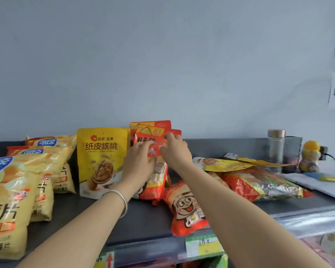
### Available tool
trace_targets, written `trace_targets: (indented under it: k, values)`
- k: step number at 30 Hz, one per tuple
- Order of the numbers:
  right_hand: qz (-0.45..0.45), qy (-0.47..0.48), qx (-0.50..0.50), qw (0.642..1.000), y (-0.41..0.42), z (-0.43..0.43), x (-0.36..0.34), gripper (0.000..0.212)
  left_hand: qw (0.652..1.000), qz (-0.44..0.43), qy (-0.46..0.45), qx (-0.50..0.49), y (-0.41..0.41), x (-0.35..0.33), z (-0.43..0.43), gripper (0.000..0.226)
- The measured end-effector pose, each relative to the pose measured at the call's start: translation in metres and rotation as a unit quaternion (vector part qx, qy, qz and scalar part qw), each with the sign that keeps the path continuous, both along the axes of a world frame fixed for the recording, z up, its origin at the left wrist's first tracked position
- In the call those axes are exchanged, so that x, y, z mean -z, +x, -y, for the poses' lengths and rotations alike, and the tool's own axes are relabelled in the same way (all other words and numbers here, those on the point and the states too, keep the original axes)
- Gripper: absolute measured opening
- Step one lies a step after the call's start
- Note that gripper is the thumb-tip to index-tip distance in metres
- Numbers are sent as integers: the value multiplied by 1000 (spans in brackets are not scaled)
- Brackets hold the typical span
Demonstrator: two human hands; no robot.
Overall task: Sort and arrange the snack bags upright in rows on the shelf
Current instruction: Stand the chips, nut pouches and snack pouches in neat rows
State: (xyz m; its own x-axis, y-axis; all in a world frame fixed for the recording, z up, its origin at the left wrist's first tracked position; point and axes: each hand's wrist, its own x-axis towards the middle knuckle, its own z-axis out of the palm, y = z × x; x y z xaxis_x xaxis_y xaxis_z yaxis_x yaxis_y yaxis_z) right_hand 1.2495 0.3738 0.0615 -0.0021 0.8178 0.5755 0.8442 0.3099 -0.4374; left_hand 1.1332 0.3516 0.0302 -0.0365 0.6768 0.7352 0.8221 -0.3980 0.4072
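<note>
Both my hands are on the front red bag [156, 151], which stands upright at the back of the dark shelf [143, 223]. My left hand [138, 161] lies flat across its front with fingers spread. My right hand [173, 149] pinches its top right corner between thumb and fingers. A silver bracelet [122, 200] sits on my left wrist.

A second red bag [153, 124] stands right behind it, against the wall [162, 64]. Just left, touching the red ones, a yellow walnut bag [102, 161] stands upright. Further left, three chip bags [17, 190] stand in a row front to back, slightly leaning.

In front of the held bag, another red bag with a cartoon face [186, 207] lies flat, reaching the shelf edge. To the right, a pile of bags [249, 176], yellow on top and red and silver under, lies flat and unsorted. Behind the pile stand a clear jar with a gold lid [276, 147] and a small yellow figure [310, 157].
</note>
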Motion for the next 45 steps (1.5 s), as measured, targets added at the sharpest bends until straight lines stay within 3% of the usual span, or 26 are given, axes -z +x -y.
trace_targets:
  k: [8,13,16,19,23,26,29,34,37,38,39,41,43,45]
  values:
    - [29,-26,55,998,148,-3,-8,38,993,-94,-43,59,121,-6,-28,37]
    - [29,-34,60,997,209,-8,-4,38,934,-243,-203,167,185,-8,-36,56]
    - [20,-38,47,998,231,-13,-1,38,907,-348,-214,99,210,-8,-33,60]
    - [9,-37,23,999,246,-17,3,39,900,-390,-192,-1,226,-10,-30,40]
    - [-3,-30,-1,1000,256,-20,7,40,934,-306,-166,-75,224,-15,-35,23]
    - [-33,14,0,999,256,-17,5,44,972,-149,-145,-110,207,-24,-45,28]
    - [-46,39,-4,998,251,-20,-1,42,982,-32,-122,-138,196,-30,-48,37]
    - [22,-167,-164,972,226,-16,3,56,992,26,-81,-96,204,-43,-42,29]
    - [-73,-226,-255,937,205,-21,19,84,993,61,-94,-40,219,-55,-38,26]
    - [-117,-214,-251,937,199,-27,23,83,991,81,-102,-7,224,-59,-35,26]
    - [-163,-196,-242,936,194,-34,25,67,986,113,-114,35,228,-62,-32,26]
    - [-233,-159,-184,942,192,-43,22,16,967,178,-147,111,230,-66,-28,37]
    - [-315,-160,-123,927,195,-51,21,16,956,180,-177,150,224,-63,-26,55]
    - [-364,-165,-84,913,200,-51,19,23,959,152,-182,155,211,-54,-24,52]
